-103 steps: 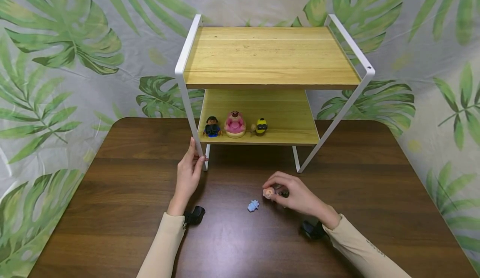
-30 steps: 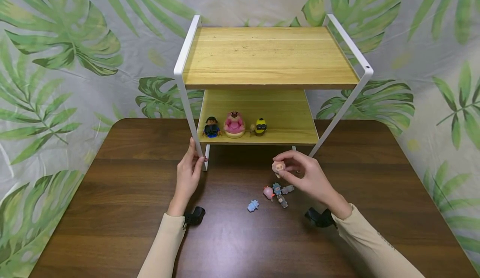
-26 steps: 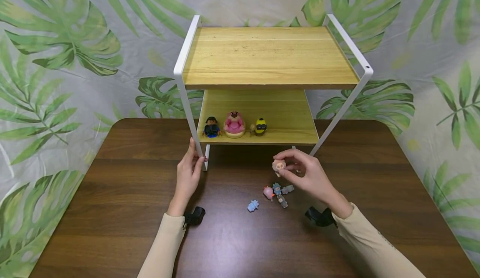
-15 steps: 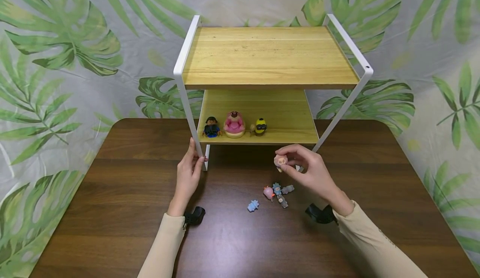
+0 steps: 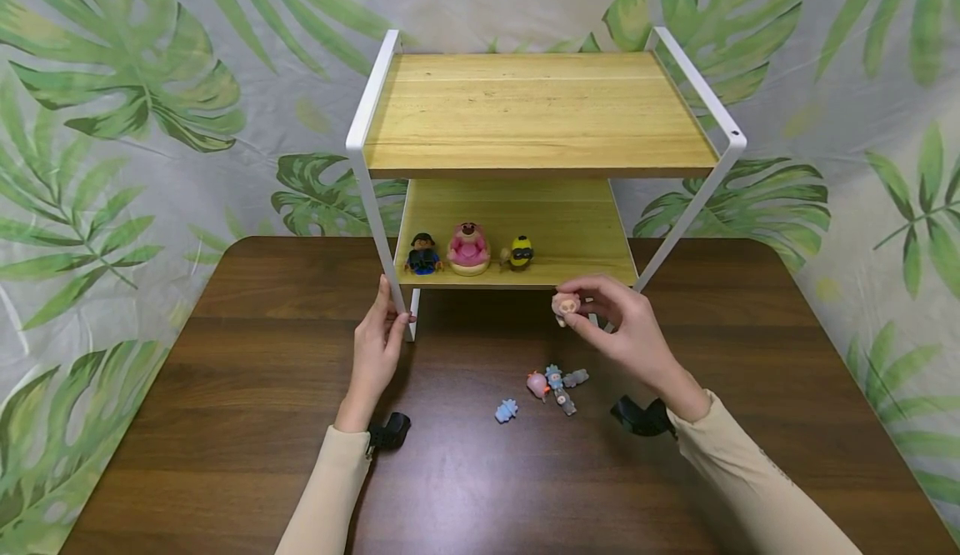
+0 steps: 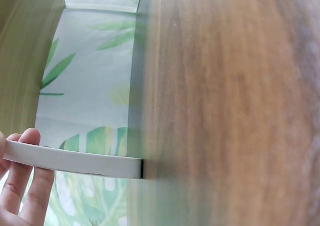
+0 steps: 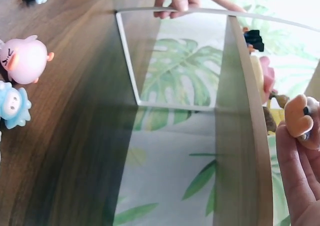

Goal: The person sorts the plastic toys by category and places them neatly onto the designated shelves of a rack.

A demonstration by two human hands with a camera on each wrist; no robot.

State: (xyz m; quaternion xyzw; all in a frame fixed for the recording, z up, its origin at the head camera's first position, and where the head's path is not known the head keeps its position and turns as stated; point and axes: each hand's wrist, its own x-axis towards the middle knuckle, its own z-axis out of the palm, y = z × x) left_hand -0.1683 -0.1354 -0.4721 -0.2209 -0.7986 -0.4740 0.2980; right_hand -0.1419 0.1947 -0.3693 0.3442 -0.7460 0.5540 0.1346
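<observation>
My left hand holds the front left white leg of a two-tier wooden shelf; in the left wrist view its fingers lie around the metal bar. Between thumb and fingertips, my right hand pinches a small peach figurine in front of the lower board's right part, above the table. The right wrist view shows the figurine near the board's edge, partly cut off. On the lower board stand a toy figure in black, a pink bear toy and a yellow goggled figure.
Small toys lie on the brown table before the shelf: a pink round one, a blue figurine, two grey figurines and a light blue one. A leaf-patterned cloth hangs behind.
My right hand has lifted the peach figurine from the group of toys on the table, up and slightly right towards the lower board. The left hand keeps its place on the leg.
</observation>
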